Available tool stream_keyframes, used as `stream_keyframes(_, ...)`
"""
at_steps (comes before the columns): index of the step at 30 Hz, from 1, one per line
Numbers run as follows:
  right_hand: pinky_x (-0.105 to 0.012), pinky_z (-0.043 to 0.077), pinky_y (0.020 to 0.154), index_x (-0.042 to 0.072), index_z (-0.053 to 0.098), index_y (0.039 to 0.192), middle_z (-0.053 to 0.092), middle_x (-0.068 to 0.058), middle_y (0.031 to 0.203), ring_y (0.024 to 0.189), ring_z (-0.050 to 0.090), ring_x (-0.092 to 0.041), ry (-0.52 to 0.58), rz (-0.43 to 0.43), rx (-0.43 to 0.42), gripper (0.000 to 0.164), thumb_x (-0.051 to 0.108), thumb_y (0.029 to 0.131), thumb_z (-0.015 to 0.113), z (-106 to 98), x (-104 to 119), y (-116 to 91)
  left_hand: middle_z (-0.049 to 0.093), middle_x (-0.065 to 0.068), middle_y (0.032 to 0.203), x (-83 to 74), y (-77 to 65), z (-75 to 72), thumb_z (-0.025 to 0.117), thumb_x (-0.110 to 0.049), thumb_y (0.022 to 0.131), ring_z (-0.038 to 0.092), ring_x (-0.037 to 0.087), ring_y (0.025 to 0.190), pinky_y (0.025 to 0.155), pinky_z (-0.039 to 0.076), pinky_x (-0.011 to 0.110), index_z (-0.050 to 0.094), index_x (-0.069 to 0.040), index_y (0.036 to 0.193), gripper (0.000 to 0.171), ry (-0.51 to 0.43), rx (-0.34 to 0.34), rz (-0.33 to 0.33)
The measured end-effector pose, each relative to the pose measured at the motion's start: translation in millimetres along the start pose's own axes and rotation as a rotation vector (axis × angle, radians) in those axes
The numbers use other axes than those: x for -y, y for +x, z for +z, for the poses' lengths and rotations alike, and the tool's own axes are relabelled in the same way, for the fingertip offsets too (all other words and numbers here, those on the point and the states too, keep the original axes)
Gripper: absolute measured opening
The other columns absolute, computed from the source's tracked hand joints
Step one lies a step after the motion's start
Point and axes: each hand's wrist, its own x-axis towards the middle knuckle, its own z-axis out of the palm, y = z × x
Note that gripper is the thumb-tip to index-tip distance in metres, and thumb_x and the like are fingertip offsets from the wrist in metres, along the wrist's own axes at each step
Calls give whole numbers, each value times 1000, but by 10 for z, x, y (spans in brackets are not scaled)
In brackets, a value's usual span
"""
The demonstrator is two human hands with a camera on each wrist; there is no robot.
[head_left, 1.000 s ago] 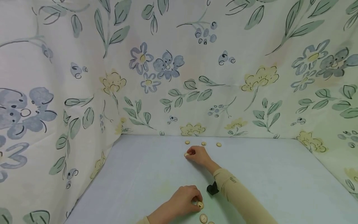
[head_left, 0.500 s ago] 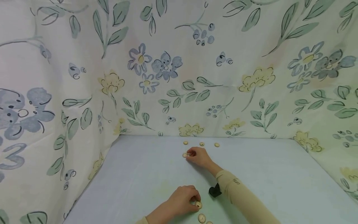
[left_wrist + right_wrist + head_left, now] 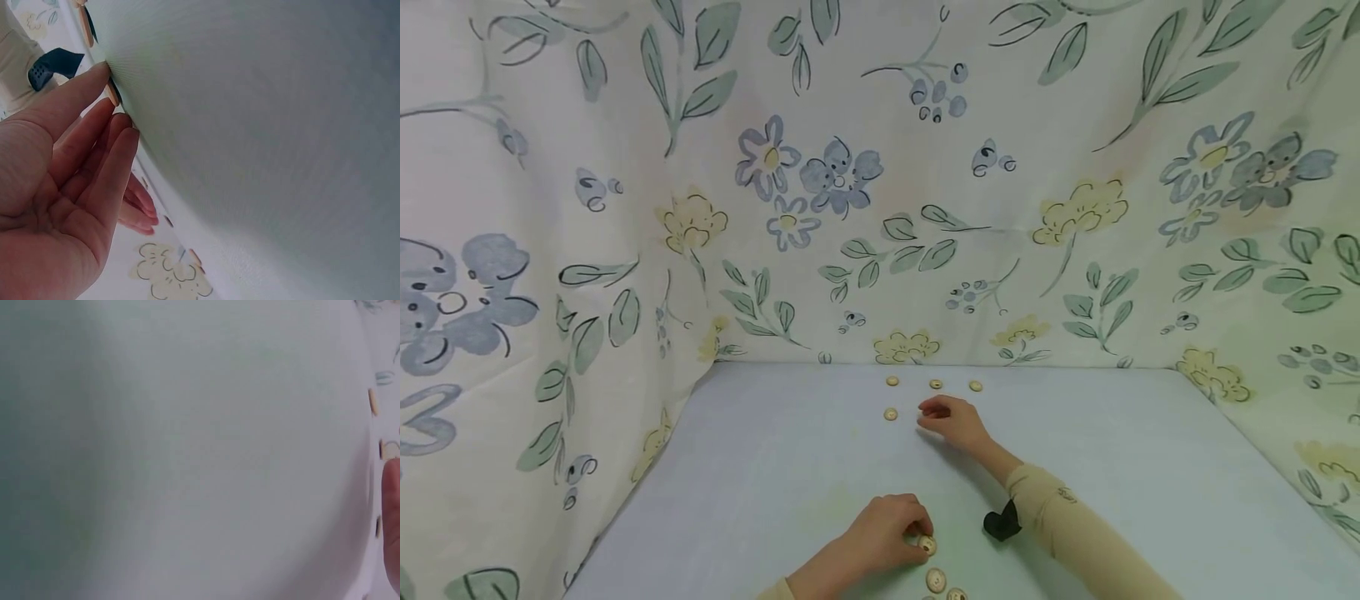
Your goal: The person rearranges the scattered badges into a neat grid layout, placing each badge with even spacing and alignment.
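Round wooden buttons lie on the pale table. My left hand (image 3: 880, 533), near the front, pinches one wooden button (image 3: 927, 545) by its edge. In the left wrist view that button (image 3: 113, 92) shows edge-on between thumb and fingertips, against the surface. Farther back, my right hand (image 3: 955, 421) holds nothing, its fingers loosely bent and apart from a wooden button (image 3: 891, 414) just to their left. Only a finger (image 3: 391, 519) of the right hand shows in the right wrist view.
Behind the right hand runs a row with a left button (image 3: 892, 381), a middle button (image 3: 936, 384) and a right button (image 3: 975, 386). More buttons (image 3: 936, 580) lie at the front edge. Floral cloth (image 3: 850, 250) walls the back and sides of the table (image 3: 760, 467).
My right hand has let go of the button at the back and drawn away to the right. That button stays on the table. The left hand keeps its pinch, nearly still.
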Motion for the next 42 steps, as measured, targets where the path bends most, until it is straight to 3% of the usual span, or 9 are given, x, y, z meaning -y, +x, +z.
stream_keyframes(9, -28, 50, 78, 7, 71, 110, 71, -1, 101, 92, 64, -15, 161, 59, -20, 31, 23, 85, 76, -151, -126, -157, 56, -15, 81, 13, 4, 7, 83, -18, 73, 51, -3, 73, 70, 41, 15, 72, -17, 89, 19, 7, 5, -3)
stream_keyframes(17, -23, 50, 76, 3, 69, 113, 71, -4, 102, 91, 65, -14, 252, 89, 29, 34, 22, 86, 75, -239, -172, -416, 55, -15, 80, 6, 10, 17, 83, -18, 74, 50, -3, 73, 69, 42, 15, 71, -17, 89, 19, 9, 10, 6)
stream_keyframes(28, -23, 50, 76, -4, 64, 116, 68, -16, 110, 92, 64, -13, 336, 31, 165, 35, 18, 89, 71, -321, -137, -955, 55, -14, 79, -2, 6, 3, 83, -16, 72, 51, -2, 73, 68, 42, 14, 71, -16, 88, 20, 13, -14, 30)
stream_keyframes(42, -23, 51, 75, -1, 67, 108, 68, -10, 100, 85, 65, -13, 335, -12, 335, 26, 16, 88, 71, -368, -126, -1536, 53, -14, 77, -9, -8, 9, 83, -14, 72, 48, -2, 70, 67, 41, 14, 71, -16, 85, 18, 2, -29, 21)
